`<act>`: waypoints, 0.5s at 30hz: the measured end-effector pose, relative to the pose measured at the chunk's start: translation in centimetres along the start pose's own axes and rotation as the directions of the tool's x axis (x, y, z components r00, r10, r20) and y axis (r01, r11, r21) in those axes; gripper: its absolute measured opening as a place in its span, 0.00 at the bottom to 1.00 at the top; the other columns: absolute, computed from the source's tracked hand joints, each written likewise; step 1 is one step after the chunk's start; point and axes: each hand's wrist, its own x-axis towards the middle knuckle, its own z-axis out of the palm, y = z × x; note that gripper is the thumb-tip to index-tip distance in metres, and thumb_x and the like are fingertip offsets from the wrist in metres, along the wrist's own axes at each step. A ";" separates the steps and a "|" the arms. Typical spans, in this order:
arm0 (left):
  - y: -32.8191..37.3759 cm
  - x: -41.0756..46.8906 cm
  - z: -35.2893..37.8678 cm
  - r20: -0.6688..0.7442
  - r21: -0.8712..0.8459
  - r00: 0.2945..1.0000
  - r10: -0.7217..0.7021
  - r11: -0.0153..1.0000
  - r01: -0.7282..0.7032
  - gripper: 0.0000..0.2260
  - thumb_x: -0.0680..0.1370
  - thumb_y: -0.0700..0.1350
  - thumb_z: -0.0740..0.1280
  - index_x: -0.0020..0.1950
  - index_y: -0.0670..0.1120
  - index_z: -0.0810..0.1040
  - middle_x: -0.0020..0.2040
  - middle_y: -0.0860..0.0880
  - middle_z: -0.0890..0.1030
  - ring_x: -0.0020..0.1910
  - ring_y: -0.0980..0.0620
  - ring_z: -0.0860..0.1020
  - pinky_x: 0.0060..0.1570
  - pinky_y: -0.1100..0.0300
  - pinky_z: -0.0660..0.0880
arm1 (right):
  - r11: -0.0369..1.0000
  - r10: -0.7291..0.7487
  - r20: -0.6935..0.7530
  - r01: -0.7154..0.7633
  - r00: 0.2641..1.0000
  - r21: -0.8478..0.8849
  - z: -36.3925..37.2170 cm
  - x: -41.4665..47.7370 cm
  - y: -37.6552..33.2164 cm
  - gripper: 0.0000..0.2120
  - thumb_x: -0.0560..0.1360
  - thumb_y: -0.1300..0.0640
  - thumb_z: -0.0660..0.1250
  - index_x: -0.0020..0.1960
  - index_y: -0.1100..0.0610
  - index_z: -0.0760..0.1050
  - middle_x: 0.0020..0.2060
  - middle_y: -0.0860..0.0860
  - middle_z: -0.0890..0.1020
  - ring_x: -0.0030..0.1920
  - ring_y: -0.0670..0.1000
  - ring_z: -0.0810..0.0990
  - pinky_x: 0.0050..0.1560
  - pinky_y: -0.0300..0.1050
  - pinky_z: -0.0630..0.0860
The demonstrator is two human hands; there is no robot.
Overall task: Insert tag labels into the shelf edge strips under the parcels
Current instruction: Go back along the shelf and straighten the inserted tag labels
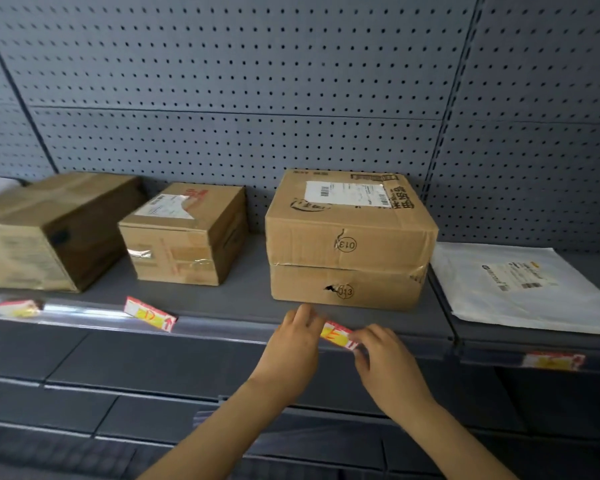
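Tag label [336, 336], red-yellow, sitting tilted at shelf edge strip [222, 326], just below stacked box [347, 237] marked 013. Left hand [293, 344] pinching label's left end, right hand [383, 356] pinching right end, both grips closing on it. Another label [149, 313] leaning in strip leftward.

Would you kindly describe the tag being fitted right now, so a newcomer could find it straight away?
Start at the grey shelf carrying the parcels and find the two stacked boxes marked 013. On the edge strip just below them sits a red-and-yellow tag. Unlike the other tags along the strip, it is pinched between the left hand and right hand.
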 end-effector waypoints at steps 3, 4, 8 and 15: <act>-1.5 -0.3 0.3 -0.002 -0.108 0.998 0.058 0.992 -0.058 0.21 0.74 0.31 0.63 0.66 0.45 0.72 0.61 0.44 0.71 0.56 0.46 0.72 0.54 0.53 0.74 | 0.998 0.062 -0.022 -0.063 0.998 -0.033 0.8 0.2 -1.1 0.09 0.74 0.62 0.64 0.53 0.53 0.76 0.46 0.49 0.77 0.49 0.50 0.74 0.46 0.46 0.74; -2.0 -0.3 0.5 -0.004 -0.128 0.997 0.076 0.989 -0.076 0.21 0.74 0.31 0.64 0.65 0.44 0.73 0.60 0.44 0.71 0.55 0.47 0.72 0.54 0.54 0.74 | 0.996 0.084 -0.029 -0.085 0.996 -0.040 1.0 0.2 -1.4 0.09 0.74 0.62 0.65 0.53 0.54 0.76 0.47 0.50 0.77 0.49 0.51 0.74 0.46 0.47 0.74; -3.0 -0.4 0.7 -0.012 -0.205 0.994 0.106 0.973 -0.106 0.19 0.75 0.32 0.64 0.64 0.45 0.74 0.59 0.45 0.72 0.55 0.48 0.73 0.56 0.58 0.72 | 0.988 0.130 -0.059 -0.134 0.990 -0.080 1.1 0.0 -1.8 0.09 0.74 0.62 0.65 0.53 0.53 0.76 0.48 0.50 0.77 0.50 0.52 0.74 0.45 0.48 0.75; -3.4 -0.4 0.7 0.041 -0.086 0.990 0.135 0.988 -0.131 0.16 0.76 0.34 0.63 0.63 0.43 0.75 0.57 0.44 0.72 0.52 0.47 0.71 0.54 0.54 0.72 | 0.988 0.081 -0.057 -0.088 0.995 -0.131 0.9 0.3 -1.7 0.08 0.72 0.64 0.67 0.51 0.56 0.77 0.46 0.51 0.77 0.47 0.52 0.75 0.43 0.46 0.74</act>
